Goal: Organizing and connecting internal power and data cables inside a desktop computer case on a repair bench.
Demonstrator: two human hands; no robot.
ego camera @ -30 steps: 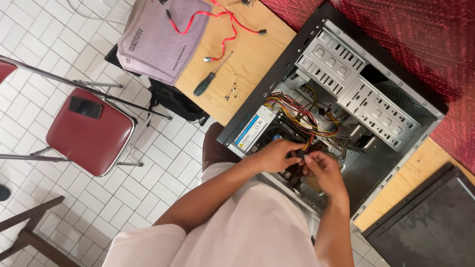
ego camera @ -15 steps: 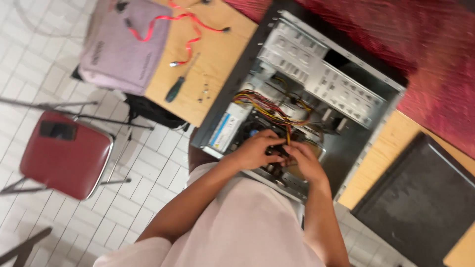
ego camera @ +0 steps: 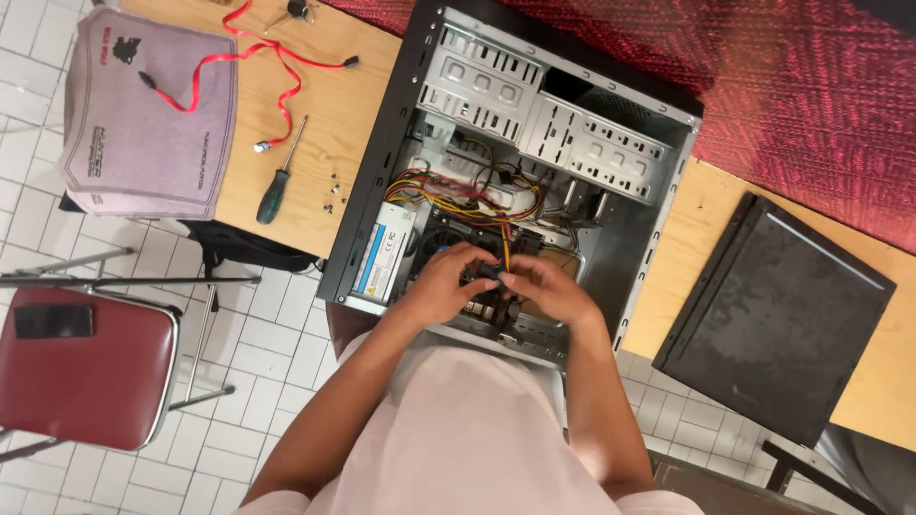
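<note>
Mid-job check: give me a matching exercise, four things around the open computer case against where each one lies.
Things:
1. screwdriver
2. red cable
3. black side panel
4. phone

Places:
A. on the red chair seat
B. flat on the table, on the far side of the case from the screwdriver
C. partly on the grey mat
D. on the table between the mat and the case

Pairs: 1-D, 2-C, 3-B, 4-A
</note>
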